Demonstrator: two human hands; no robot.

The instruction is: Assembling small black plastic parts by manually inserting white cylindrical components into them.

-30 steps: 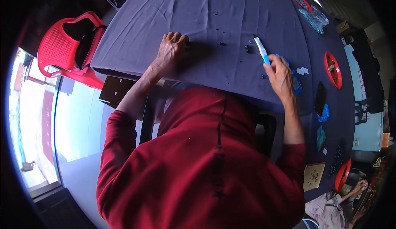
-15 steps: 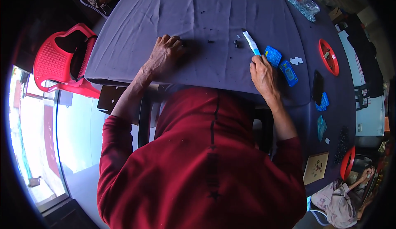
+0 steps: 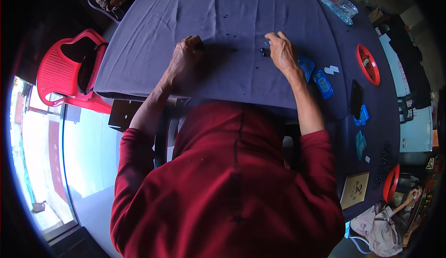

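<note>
My left hand [image 3: 185,53] is closed over the purple-grey tablecloth [image 3: 153,67], left of the middle. Something dark shows at its fingertips, too small and shaded to name. My right hand [image 3: 282,53] is curled over the cloth to the right, its thumb and fingers drawn together. What they hold, if anything, is hidden. Beside its fingertips lie small round black pieces [image 3: 264,52]. The white and light-blue tool is out of sight. Just right of my right wrist are two blue flat packs, the nearer blue pack [image 3: 323,83] and a partly covered blue pack [image 3: 305,67].
A white paper scrap [image 3: 331,69], a black phone [image 3: 356,97] and a red dish [image 3: 368,64] lie to the right. Farther off is a clear bag of bluish beads [image 3: 343,9]. A red plastic chair [image 3: 69,67] stands left. Other people sit at far left and lower right.
My right hand has moved up and left from the blue packs to the small black pieces; the white and light-blue tool no longer shows. My left hand has closed and shifted slightly.
</note>
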